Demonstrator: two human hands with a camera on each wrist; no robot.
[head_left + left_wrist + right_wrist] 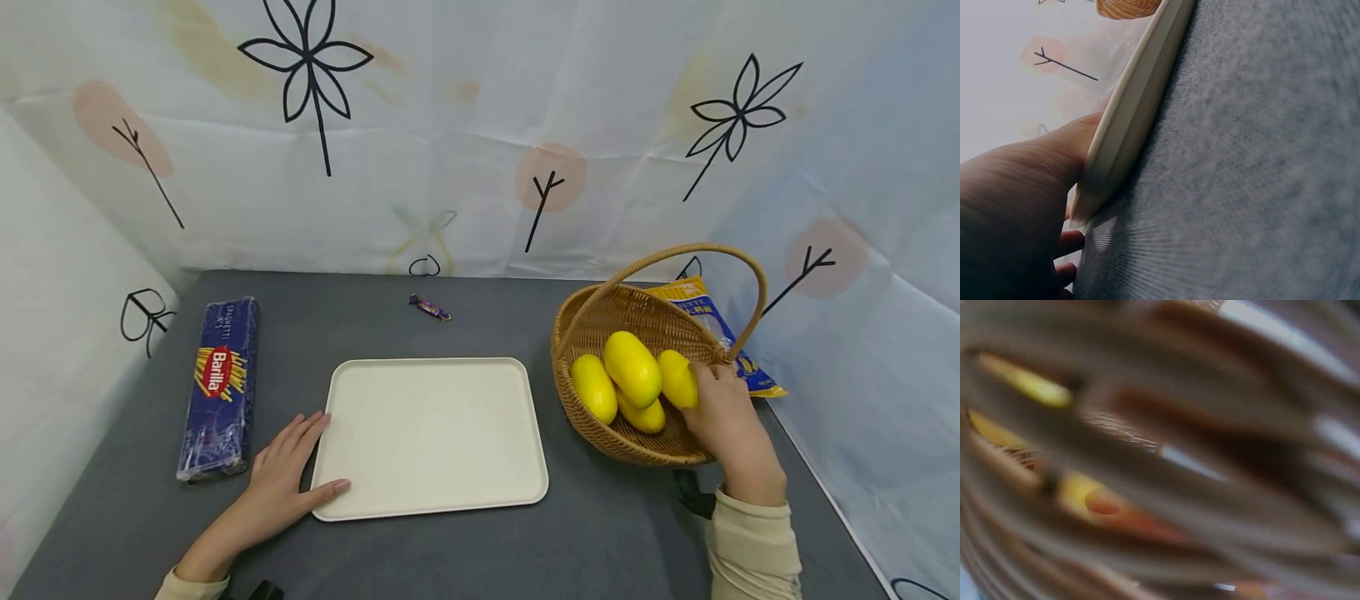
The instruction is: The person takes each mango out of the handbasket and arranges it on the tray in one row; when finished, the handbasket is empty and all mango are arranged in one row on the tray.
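Observation:
My right hand (726, 410) reaches into the wicker basket (622, 446) and grips a yellow mango (677, 379) at its right side. Several mangoes lie in the basket; one (632, 368) rests on top of the others. In the right wrist view, blurred wicker strands cover most of the picture, with yellow showing through the gaps. My left hand (281, 477) rests at the left edge of the cream tray (431, 437), fingers extended and spread along the rim, thumb over the lower left corner. The left wrist view shows this hand (1022, 181) against the tray's side (1129, 119).
A blue Barilla spaghetti pack (219, 387) lies at the left of the grey table (450, 558). Behind the tray is a small purple wrapped candy (430, 307). A blue and yellow bag (750, 371) leans behind the basket, whose tall handle (701, 248) arches over it.

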